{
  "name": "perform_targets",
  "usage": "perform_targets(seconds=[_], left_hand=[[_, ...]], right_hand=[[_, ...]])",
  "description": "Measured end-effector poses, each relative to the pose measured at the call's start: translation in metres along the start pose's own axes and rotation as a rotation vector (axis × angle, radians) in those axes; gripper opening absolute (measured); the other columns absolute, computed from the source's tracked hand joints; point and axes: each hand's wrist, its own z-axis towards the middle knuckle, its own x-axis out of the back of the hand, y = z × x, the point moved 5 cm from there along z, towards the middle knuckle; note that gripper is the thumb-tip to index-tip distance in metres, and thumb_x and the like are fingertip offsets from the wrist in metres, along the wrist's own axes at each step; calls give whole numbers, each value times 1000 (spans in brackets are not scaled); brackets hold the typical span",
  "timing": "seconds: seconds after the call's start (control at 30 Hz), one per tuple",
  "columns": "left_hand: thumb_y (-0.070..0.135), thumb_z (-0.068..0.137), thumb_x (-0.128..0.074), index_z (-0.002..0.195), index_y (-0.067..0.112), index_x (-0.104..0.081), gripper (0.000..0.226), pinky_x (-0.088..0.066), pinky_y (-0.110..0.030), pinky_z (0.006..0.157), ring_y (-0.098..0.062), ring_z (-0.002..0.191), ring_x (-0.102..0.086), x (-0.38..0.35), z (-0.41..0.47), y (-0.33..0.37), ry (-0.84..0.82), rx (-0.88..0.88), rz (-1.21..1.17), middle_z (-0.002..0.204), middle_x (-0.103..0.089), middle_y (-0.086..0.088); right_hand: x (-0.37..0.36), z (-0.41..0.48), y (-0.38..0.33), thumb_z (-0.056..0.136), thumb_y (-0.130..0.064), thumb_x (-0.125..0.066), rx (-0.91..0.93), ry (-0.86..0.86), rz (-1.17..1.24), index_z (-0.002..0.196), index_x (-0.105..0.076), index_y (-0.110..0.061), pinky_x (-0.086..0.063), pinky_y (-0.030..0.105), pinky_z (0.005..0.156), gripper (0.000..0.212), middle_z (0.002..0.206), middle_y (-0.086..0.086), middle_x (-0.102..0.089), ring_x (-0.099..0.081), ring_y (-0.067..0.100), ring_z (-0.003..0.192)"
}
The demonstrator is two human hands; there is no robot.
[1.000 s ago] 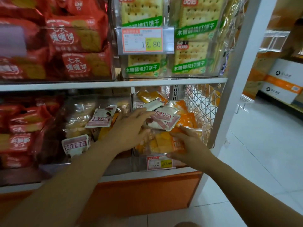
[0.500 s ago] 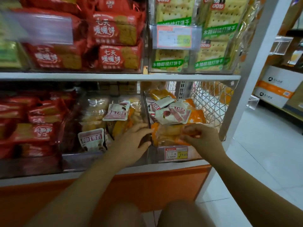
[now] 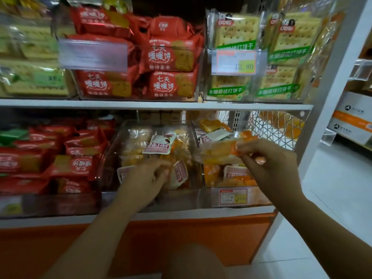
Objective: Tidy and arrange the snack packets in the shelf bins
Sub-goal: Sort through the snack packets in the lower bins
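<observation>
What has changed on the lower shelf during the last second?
The right hand has lifted an orange packet up out of the right bin. The left hand moved left into the middle bin and grips a packet. The upper-shelf packets stayed put.

— Which colours are seen on the upper shelf?
— Red biscuit packets with white lettering; cracker packs banded in green.
— And below?
— Orange-yellow clear snack packet; orange shelf base.
</observation>
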Motion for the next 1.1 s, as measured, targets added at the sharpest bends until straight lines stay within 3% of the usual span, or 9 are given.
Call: perform_targets(seconds=[0.07, 0.2, 0.33, 0.47, 0.57, 0.63, 0.9, 1.0, 1.1], left_hand=[[27, 90, -57, 104, 35, -64, 17, -51, -34, 83, -6, 93, -60, 18, 4, -12, 38, 83, -48, 100, -65, 14], [18, 94, -53, 110, 29, -62, 21, -40, -5, 62, 7, 85, -54, 52, 1, -29, 244, 178, -190, 96, -58, 17], [15, 93, -53, 110, 23, -64, 22, -37, -4, 62, 10, 83, -51, 68, -18, -54, 339, 193, -160, 92, -54, 25], [15, 92, -54, 107, 23, -64, 20, -40, -11, 69, 5, 84, -52, 93, -23, -67, 418, 166, -153, 98, -59, 15], [13, 91, -56, 105, 22, -65, 20, -38, -6, 69, 6, 83, -53, 96, -17, -76, 450, 155, -119, 99, -60, 13], [9, 89, -57, 105, 19, -66, 20, -36, -4, 72, 4, 85, -54, 89, -9, -82, 422, 133, -72, 100, -60, 10], [14, 81, -65, 124, 21, -57, 45, -40, -50, 97, -28, 111, -52, 70, 15, -94, 310, 63, 198, 124, -56, -4], [29, 88, -58, 138, 31, -41, 53, -20, -56, 109, -23, 127, -43, 58, 24, -78, 190, -39, 287, 142, -42, 3], [51, 93, -40, 146, 43, -8, 62, 1, -52, 113, -17, 140, -26, 40, 35, -76, 11, -21, 422, 156, -14, 13]], right_hand=[[-7, 8, -19, 78, -9, -71, 17, 27, 57, 87, -70, -10, -45, 3, 74, 9, 87, -10, -62, -57, -2, 79], [-49, 21, -50, 76, -5, -73, 54, -12, 162, 84, -72, -12, -47, 5, 74, 11, 87, -11, -64, -60, 0, 84], [-100, 32, -65, 75, -4, -73, 46, -63, 235, 85, -73, -13, -47, 5, 76, 12, 88, -5, -70, -61, 0, 86], [-140, 47, -75, 77, -9, -71, -5, -70, 213, 85, -74, -20, -52, 23, 75, 14, 87, -7, -70, -61, 5, 86], [-168, 61, -61, 78, -19, -72, -212, -86, 148, 83, -72, -29, -45, 25, 74, 12, 87, -4, -63, -48, 3, 86], [-185, 70, -51, 79, -19, -71, -340, -70, 238, 80, -69, -29, -48, 27, 77, 10, 84, -4, -66, -56, 5, 82], [-237, 95, -30, 80, -26, -70, -611, -165, 404, 79, -69, -10, -47, 30, 63, 16, 74, 5, -68, -64, 22, 68], [-241, 97, -29, 81, -19, -70, -695, -150, 510, 85, -70, -11, -50, 30, 70, 9, 86, 6, -70, -64, 19, 77], [-250, 87, -36, 85, -14, -64, -591, -403, 457, 79, -66, -20, -54, 36, 80, 9, 87, 4, -69, -64, 19, 83]])
